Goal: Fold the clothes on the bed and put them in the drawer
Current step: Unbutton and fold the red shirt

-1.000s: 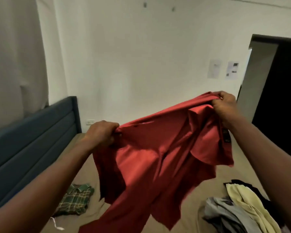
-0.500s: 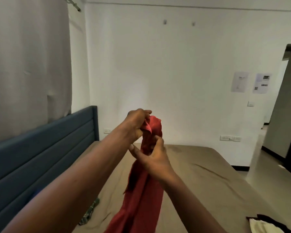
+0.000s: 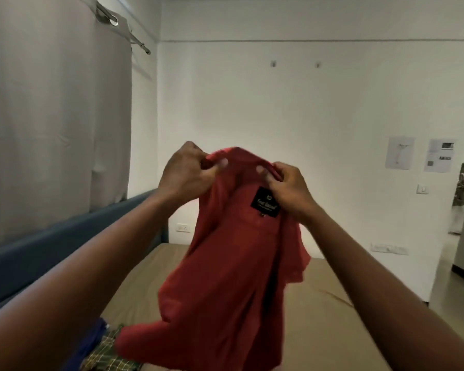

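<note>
Left hand (image 3: 185, 172), right hand (image 3: 287, 188) parted, pinching limp red shirt (image 3: 231, 263)

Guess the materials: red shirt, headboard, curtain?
Red shirt: thin woven cloth, matte, probably cotton or a blend; it hangs limp with soft creases. Headboard: blue padded upholstery, smooth with little sheen; fabric or faux leather, can't tell. Curtain: off-white matte fabric in soft vertical folds, metal eyelet on a rod.
</note>
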`<state>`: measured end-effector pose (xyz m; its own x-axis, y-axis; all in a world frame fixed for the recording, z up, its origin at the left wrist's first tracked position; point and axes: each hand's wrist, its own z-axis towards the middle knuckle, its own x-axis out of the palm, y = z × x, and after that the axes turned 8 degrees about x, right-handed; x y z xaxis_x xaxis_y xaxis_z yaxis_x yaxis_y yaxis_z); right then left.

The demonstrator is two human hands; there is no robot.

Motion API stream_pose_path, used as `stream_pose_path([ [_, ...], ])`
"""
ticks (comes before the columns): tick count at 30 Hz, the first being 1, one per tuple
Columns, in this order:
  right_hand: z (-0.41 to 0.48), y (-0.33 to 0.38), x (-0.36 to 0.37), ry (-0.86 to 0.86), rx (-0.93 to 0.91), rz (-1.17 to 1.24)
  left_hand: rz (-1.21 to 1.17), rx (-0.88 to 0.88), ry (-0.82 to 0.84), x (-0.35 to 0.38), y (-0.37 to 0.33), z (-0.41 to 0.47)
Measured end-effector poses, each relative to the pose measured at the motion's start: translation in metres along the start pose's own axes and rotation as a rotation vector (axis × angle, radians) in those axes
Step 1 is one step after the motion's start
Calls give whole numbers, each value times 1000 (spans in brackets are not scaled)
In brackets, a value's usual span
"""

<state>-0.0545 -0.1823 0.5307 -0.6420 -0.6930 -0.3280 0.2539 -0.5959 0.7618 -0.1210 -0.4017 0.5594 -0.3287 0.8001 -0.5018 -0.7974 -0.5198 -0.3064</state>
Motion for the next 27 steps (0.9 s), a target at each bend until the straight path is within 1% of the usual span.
stream_pose_path([
  [1, 2, 8, -13, 87, -27, -74, -197, -97, -49, -4, 0, 1],
  [3, 4, 19, -35, 374, -22, -155, -573, -248, -136, -15, -1, 2],
  [4, 4, 20, -43, 493, 5, -200, -686, -277, -157, -21, 1, 2],
  [5, 4, 18, -51, 555, 30, -255, -734, -287, -171, -27, 4, 3],
  [6, 5, 14, -56, 576, 48, -301, -731, -294, -176, -33, 8, 5],
  [9, 7, -2, -72, 532, 99, -301, -697, -335, -172, -55, 25, 11],
  [12, 7, -14, -86, 478, 144, -205, -804, -470, -130, -73, 49, 16],
  [14, 7, -19, -84, 408, 192, -99, -857, -584, -85, -76, 70, 16],
  [16, 11, -34, -67, 283, 333, 59, -897, -679, -128, -65, 86, 14],
  [17, 10, -44, -55, 228, 412, 137, -897, -729, -159, -55, 91, 11],
  [18, 7, -60, -40, 181, 492, 184, -836, -763, -180, -42, 96, -1],
  [19, -1, -76, -26, 152, 564, 203, -721, -783, -218, -26, 101, -19],
  [21, -27, -112, 4, 126, 707, 249, -352, -796, -255, 7, 118, -69],
  [22, -45, -127, 18, 150, 784, 298, -218, -782, -224, 21, 123, -95],
  [23, -75, -147, 35, 193, 881, 336, -136, -799, -168, 39, 132, -134],
  [25, -132, -179, 68, 248, 1061, 433, -113, -818, -102, 67, 139, -202],
  [26, -169, -198, 88, 238, 1160, 492, -125, -827, -62, 85, 137, -244],
  [27, -199, -210, 107, 217, 1247, 559, -142, -800, -25, 102, 129, -276],
])
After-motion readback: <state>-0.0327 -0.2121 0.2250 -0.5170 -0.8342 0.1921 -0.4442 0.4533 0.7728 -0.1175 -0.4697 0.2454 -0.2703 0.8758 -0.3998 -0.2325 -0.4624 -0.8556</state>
